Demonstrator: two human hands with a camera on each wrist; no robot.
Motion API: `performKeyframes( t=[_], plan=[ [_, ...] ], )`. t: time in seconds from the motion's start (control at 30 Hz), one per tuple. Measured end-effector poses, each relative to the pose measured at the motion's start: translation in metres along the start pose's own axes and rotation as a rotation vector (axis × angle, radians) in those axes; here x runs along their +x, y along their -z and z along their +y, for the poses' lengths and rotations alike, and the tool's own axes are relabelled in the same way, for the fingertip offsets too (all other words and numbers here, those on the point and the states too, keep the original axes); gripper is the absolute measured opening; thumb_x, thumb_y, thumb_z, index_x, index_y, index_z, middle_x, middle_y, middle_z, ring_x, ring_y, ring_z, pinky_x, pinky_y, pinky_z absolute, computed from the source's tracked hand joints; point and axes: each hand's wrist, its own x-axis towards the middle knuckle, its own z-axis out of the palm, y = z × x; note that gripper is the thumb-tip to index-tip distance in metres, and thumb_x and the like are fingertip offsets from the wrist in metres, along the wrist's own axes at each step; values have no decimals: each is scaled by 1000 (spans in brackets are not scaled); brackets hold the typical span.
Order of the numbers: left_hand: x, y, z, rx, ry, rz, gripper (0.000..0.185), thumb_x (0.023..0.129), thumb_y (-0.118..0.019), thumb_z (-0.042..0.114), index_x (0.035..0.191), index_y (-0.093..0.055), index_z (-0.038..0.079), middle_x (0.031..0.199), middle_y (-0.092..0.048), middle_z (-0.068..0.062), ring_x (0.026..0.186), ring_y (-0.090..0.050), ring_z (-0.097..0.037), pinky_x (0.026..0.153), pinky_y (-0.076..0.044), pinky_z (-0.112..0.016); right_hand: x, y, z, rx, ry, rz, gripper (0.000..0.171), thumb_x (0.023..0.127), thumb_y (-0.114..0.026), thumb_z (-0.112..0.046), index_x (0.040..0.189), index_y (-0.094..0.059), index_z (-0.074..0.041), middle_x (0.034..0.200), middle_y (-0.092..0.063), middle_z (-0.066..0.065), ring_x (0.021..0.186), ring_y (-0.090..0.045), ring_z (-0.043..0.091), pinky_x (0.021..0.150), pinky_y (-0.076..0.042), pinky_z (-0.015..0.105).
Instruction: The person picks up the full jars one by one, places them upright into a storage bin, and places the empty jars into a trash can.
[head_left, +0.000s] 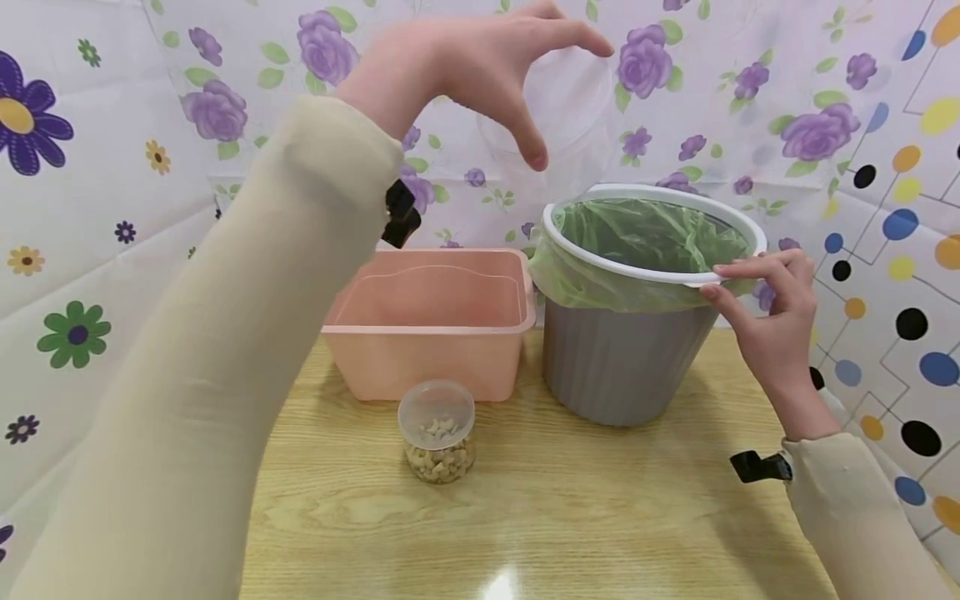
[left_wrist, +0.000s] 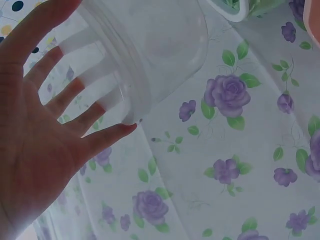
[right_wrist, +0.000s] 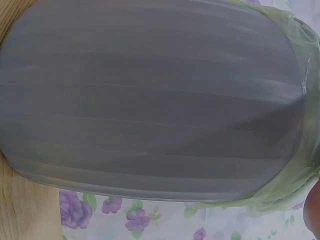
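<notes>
High above the table, my left hand (head_left: 487, 71) grips a clear plastic jar (head_left: 573, 125) by its wide end, fingers spread round it. The jar is tilted, its far end close to the bin's left rim; no contents show through its wall in the left wrist view. My right hand (head_left: 780, 321) pinches the white rim (head_left: 637, 273) of a grey trash bin (head_left: 622, 358) at its right front, thumb outside. A green bin liner (head_left: 600, 283) is folded over the bin's edge. In the right wrist view the bin's ribbed wall (right_wrist: 150, 100) fills most of the picture.
Left of the bin stands a pink rectangular plastic tub (head_left: 431, 358). In front of it, a lidded clear jar (head_left: 438, 437) of cashew-like nuts sits on the wooden table (head_left: 525, 508). Flower-patterned sheets (head_left: 330, 50) hang behind; a dotted sheet (head_left: 885, 275) hangs at the right.
</notes>
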Motion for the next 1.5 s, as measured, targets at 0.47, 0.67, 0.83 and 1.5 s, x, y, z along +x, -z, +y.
performKeyframes(
  t=[0.47,0.67,0.83,1.5],
  plan=[
    [36,-24,11,-84,-81,43,107,76,-84,33,157,-15,43,164,-11,4,150,-17,-13,112,-44,-35,0,-2,-4,10,-5,16,32,82,-81,-15,101,-71,8,97,-49,-25,104,-39,0,84,-22,21],
    [46,-42,23,-61,-176,40,110,75,-86,35,158,-14,38,161,-14,1,150,-17,-12,116,-39,-31,0,-3,-7,16,-3,13,31,82,-81,-15,102,-71,8,98,-49,-25,104,-39,0,86,-23,21],
    [53,-55,33,-28,-227,28,108,74,-86,35,158,-18,39,160,-17,1,149,-19,-14,117,-37,-32,2,-2,-6,16,21,11,33,82,-81,-16,100,-70,9,98,-50,-25,104,-40,0,89,-25,21],
    [74,-86,33,1,-203,-65,111,75,-85,38,157,-11,44,167,-8,3,154,-16,-21,120,-33,-41,0,-3,-7,17,19,22,33,82,-81,-16,100,-70,10,97,-50,-25,105,-40,1,91,-26,21]
  ],
)
